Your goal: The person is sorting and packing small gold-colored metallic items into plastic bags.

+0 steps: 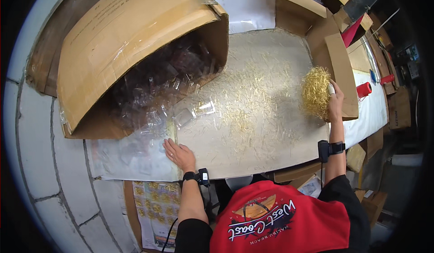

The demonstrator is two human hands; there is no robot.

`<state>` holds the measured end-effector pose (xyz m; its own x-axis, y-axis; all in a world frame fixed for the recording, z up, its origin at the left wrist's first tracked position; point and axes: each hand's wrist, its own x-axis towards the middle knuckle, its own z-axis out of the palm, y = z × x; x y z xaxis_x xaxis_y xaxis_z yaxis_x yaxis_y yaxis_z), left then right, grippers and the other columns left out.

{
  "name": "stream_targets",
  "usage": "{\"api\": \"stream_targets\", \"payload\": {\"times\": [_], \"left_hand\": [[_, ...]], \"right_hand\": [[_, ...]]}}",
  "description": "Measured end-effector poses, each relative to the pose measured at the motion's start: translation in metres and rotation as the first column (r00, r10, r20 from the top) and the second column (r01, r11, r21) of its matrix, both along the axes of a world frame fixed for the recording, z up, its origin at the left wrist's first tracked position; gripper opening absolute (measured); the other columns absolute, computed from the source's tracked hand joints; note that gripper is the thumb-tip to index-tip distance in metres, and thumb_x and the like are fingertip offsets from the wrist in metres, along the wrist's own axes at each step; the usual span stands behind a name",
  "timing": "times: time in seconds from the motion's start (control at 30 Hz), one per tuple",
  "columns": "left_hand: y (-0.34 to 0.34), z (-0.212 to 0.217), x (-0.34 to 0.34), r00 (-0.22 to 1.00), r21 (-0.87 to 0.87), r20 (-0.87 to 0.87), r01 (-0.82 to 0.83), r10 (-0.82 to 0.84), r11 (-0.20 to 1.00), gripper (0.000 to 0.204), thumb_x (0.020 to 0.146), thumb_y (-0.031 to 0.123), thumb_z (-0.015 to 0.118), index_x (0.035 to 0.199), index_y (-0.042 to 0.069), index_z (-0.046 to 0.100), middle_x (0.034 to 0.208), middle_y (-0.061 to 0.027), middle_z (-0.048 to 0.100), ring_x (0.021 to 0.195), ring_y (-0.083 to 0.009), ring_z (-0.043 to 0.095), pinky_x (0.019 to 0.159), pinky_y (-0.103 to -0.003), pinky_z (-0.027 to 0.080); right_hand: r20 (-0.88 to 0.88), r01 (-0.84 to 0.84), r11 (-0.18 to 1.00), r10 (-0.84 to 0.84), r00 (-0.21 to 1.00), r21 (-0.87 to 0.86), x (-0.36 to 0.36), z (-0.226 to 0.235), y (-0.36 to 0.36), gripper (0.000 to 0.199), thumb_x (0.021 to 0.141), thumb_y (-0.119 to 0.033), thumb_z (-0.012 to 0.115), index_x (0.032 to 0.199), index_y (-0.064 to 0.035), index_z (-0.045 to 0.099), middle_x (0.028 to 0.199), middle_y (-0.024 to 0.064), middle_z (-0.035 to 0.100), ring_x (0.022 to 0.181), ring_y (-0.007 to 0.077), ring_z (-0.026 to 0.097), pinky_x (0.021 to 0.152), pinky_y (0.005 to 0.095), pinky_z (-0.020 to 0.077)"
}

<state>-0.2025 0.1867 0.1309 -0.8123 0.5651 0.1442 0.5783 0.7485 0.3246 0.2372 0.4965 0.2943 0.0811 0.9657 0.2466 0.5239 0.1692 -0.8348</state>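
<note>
My right hand (335, 103) grips a thick clump of thin gold strands (315, 92), held at the right side of the work surface beside a cardboard wall. One of its fingertips has a white wrap. My left hand (179, 155) lies flat on the table near its front edge, fingers outstretched, with nothing in it. Just beyond that hand are small clear plastic boxes (184, 117), spilling from the mouth of a large tipped carton (144, 40). Loose gold strands (251, 97) lie scattered across the cardboard sheet (289, 151) between my hands.
Cardboard walls (341, 72) border the sheet at the right and back. Red spools (364, 89) stand on a white surface farther right. Below the table's front edge at left, a tray (156, 208) holds several small gold clusters. A white brick wall (68, 162) runs along the left.
</note>
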Motion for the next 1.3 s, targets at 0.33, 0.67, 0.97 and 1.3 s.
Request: {"api": "stream_targets", "payload": {"times": [0.33,0.67,0.97,1.3], "left_hand": [[0.002,0.0,-0.002,1.0,0.008,0.008,-0.009,0.009,1.0,0.051,0.086,0.013,0.046,0.133,-0.003,0.034,0.146,-0.0167,0.028,0.138,-0.0323,0.019,0.111,-0.045,0.017],[0.001,-0.002,0.0,1.0,0.008,0.013,-0.015,0.015,1.0,0.052,0.086,0.013,0.046,0.134,-0.002,0.033,0.146,-0.016,0.028,0.138,-0.032,0.019,0.111,-0.045,0.017],[0.003,-0.003,-0.002,1.0,0.003,0.003,-0.014,0.014,1.0,0.052,0.086,0.013,0.046,0.134,-0.002,0.034,0.146,-0.0161,0.028,0.138,-0.0318,0.019,0.111,-0.045,0.017],[0.009,0.002,0.0,1.0,0.017,0.009,0.0,0.0,1.0,0.051,0.085,0.012,0.047,0.132,-0.003,0.035,0.145,-0.0175,0.029,0.138,-0.0327,0.019,0.111,-0.046,0.016]], "right_hand": [[0.245,0.111,0.99,-0.13,0.961,0.088,-0.001,-0.001,0.006,0.034,0.091,-0.014,0.043,0.114,0.0063,0.057,0.109,0.0174,0.063,0.103,0.0261,0.058,0.094,0.0332,0.04],[0.122,0.033,0.999,-0.035,0.992,0.02,0.016,-0.015,0.008,0.032,0.09,-0.008,0.041,0.115,0.0063,0.056,0.108,0.0206,0.062,0.103,0.0284,0.058,0.093,0.0337,0.0408],[0.302,0.096,0.975,-0.155,0.94,0.202,-0.024,0.002,0.015,0.031,0.09,-0.01,0.044,0.114,0.0041,0.057,0.106,0.0196,0.063,0.1,0.0276,0.059,0.089,0.0339,0.0425],[0.367,0.039,0.977,-0.116,0.923,0.21,-0.028,0.01,0.077,0.032,0.087,-0.012,0.046,0.113,-0.0003,0.06,0.101,0.0196,0.065,0.093,0.0285,0.062,0.085,0.0359,0.0449]]}}
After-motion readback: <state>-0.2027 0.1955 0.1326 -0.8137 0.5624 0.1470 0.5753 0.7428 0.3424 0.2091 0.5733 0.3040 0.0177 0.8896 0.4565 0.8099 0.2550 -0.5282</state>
